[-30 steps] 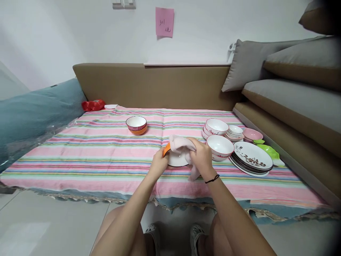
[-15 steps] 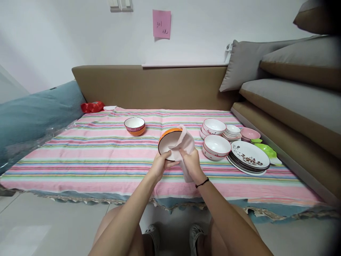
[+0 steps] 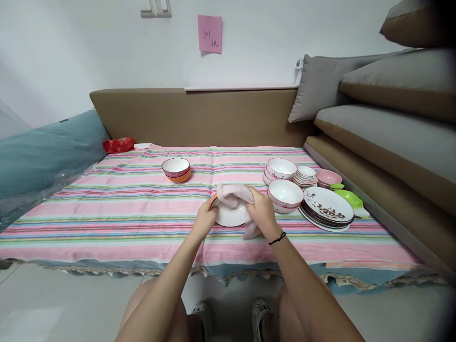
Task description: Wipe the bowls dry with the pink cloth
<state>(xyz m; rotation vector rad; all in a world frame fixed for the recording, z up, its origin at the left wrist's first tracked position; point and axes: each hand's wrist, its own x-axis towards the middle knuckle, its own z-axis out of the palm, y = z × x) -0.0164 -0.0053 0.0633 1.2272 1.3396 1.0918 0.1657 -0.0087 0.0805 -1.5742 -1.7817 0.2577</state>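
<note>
Between my hands is a bowl [image 3: 228,217] with a white inside and an orange outside, tilted toward me. My left hand [image 3: 205,217] is closed on its left rim. A pale pink cloth [image 3: 235,192] lies over the bowl's far and right rim and hangs down on the right. My right hand [image 3: 261,209] is closed around the cloth at that right side, its fingertips partly hidden behind the cloth. To the left stands a stack of two bowls [image 3: 176,167], a dark red one on an orange one.
On the right of the striped cloth [image 3: 124,204] are white bowls [image 3: 286,192], small dishes [image 3: 305,172], pink bowls [image 3: 329,176], a stack of plates [image 3: 329,205] and a green leaf-shaped dish [image 3: 351,198]. Cushions [image 3: 388,133] rise beyond them. A red package [image 3: 118,144] lies far left.
The bowl has come down and tilted more upward. My left hand moved from its near rim to its left side, and my right hand shifted right with the cloth. The view shifted slightly.
</note>
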